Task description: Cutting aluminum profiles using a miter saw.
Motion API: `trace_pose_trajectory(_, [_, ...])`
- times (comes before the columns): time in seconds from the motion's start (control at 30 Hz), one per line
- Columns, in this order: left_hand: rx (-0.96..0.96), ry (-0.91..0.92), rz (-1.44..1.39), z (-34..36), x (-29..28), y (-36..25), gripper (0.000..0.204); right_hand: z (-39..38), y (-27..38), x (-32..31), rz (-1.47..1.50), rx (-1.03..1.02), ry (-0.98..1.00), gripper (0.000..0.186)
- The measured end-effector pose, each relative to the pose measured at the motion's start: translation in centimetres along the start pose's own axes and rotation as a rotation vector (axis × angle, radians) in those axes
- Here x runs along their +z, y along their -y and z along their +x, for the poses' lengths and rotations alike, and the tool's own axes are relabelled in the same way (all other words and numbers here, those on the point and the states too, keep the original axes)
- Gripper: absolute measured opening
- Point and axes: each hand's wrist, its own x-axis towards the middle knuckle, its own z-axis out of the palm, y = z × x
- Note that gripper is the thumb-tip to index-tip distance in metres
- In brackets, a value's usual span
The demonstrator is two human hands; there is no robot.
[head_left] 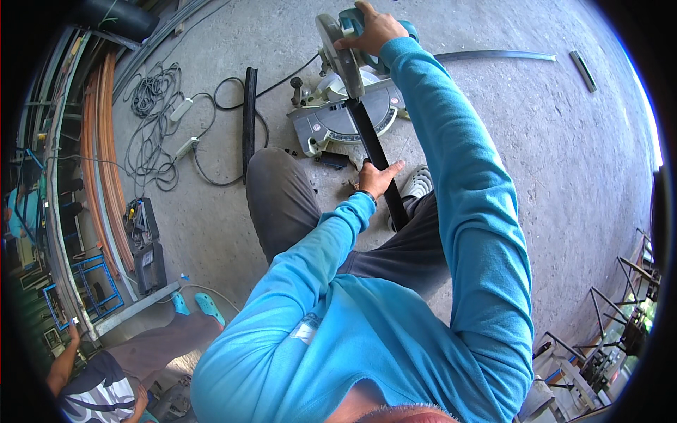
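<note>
My right hand (377,34) is closed around the teal handle of a miter saw (338,58), whose head is at the far middle of the view. The saw's grey base (317,128) with its curved scale rests on the concrete floor. A long black metal bar (366,131) lies across the base, its far end under the blade guard and its near end by my legs. My left hand (377,179) grips this bar well short of the blade, thumb stretched along to the right. Whether the blade touches the bar is hidden by the guard.
Another black bar (249,116) lies left of the saw, near coiled grey cables (156,88). A long dark strip (497,56) and a short offcut (583,71) lie to the right. Brown metal lengths (106,162) line the left side. A co-worker (106,388) sits at lower left.
</note>
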Motion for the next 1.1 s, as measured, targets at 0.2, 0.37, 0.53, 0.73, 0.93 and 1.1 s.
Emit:
trace_pose_trajectory(0.2, [-0.029, 0.023, -0.022, -0.5, -0.4, -1.1, 0.062, 0.0, -0.1, 0.1, -0.004, 0.005, 0.016, 0.095])
trace_pose_trajectory(0.37, [-0.040, 0.007, 0.012, -0.4, -0.1, -0.7, 0.061, -0.1, -0.5, 0.2, 0.000, -0.005, 0.001, 0.094])
trace_pose_trajectory(0.53, [-0.050, 0.049, -0.001, -0.3, 0.4, 0.9, 0.060, 0.1, 0.3, -0.2, -0.003, -0.003, -0.005, 0.094])
trace_pose_trajectory(0.73, [-0.096, 0.175, 0.009, -2.7, -0.5, 0.5, 0.084, 2.0, 0.8, -1.0, -0.042, -0.047, 0.014, 0.104])
trace_pose_trajectory(0.93, [-0.045, 0.081, -0.075, -2.6, -1.2, 2.1, 0.083, 3.9, -1.5, 1.3, -0.097, -0.101, -0.141, 0.124])
trace_pose_trajectory(1.1, [-0.026, -0.167, -0.395, -2.3, -5.1, 0.8, 0.064, 2.8, -1.5, 2.3, -0.074, -0.094, -0.087, 0.135])
